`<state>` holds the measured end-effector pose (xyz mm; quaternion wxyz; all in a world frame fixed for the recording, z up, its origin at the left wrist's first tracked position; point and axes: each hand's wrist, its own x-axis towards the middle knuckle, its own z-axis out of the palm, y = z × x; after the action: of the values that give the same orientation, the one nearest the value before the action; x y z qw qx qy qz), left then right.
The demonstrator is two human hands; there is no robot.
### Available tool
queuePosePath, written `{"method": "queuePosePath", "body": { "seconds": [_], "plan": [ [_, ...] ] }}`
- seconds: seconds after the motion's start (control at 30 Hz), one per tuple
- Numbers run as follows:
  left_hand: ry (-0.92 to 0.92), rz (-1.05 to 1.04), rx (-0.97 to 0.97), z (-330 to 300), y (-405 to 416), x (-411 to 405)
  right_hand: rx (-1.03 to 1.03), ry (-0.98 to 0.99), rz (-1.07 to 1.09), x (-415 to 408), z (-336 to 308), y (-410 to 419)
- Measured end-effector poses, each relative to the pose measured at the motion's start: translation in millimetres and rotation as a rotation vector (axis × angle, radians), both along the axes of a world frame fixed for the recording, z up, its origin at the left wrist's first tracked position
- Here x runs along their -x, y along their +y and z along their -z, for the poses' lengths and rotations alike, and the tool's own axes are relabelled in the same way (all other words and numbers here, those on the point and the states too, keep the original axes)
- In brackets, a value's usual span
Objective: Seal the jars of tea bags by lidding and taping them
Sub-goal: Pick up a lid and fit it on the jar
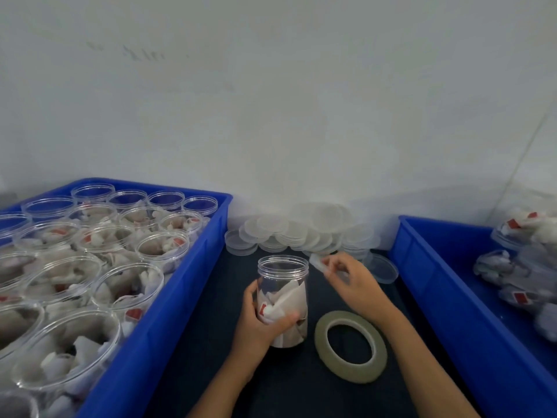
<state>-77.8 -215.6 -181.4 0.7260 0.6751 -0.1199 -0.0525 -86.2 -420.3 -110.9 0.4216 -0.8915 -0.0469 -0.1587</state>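
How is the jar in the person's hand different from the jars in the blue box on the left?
The clear plastic jar stands alone on the dark table, gripped by the left hand; the jars in the left blue crate sit packed together, untouched. A lid in the right hand is near the held jar; none is near the crate jars. All are open, holding tea bags.

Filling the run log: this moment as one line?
left hand grips open jar | right hand holds lid beside rim | tape roll untouched
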Motion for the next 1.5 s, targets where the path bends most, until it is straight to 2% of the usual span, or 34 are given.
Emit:
{"method": "queuePosePath", "body": {
  "seconds": [0.1,0.2,0.3,0.43,0.5,0.53,0.63,0.93,1.03,1.13,1.23,1.3,1.43,1.5],
  "plan": [
    [-0.009,-0.031,-0.014,3,-2,1,-0.162,-0.148,0.107,34,4,2],
    [-0.061,-0.062,-0.04,6,-3,1,-0.576,-0.208,0.206,57,16,13],
    [-0.101,-0.074,-0.041,6,-2,1,-1.015,-0.101,0.336,61,31,27],
    [-0.155,-0.042,-0.045,5,-1,3,-1.679,0.058,0.283,55,38,41],
    [-0.192,-0.012,-0.059,4,-2,5,-1.895,0.058,0.212,53,34,43],
    [-0.206,0.001,-0.064,3,-2,6,-1.927,0.05,0.2,50,31,43],
    [-0.227,0.033,-0.062,0,-3,9,-1.807,0.072,0.187,43,20,46],
    [-0.31,0.063,-0.125,-3,1,12,-1.034,0.263,0.414,32,-5,47],
    [-0.319,0.108,-0.127,-5,0,12,-0.836,0.263,0.431,31,-10,47],
    [-0.316,0.12,-0.137,-4,2,11,-0.642,0.17,0.27,34,-3,48],
    [-0.296,0.122,-0.12,-4,3,9,-0.453,0.082,-0.08,43,7,40],
    [-0.297,0.148,-0.126,-3,4,8,-0.389,0.053,-0.149,49,11,37],
    [-0.308,0.139,-0.105,-2,3,11,-0.459,-0.065,-0.034,52,20,37],
    [-0.205,0.077,-0.035,-1,1,13,-0.519,-0.055,0.02,54,27,40]
  ]
}}
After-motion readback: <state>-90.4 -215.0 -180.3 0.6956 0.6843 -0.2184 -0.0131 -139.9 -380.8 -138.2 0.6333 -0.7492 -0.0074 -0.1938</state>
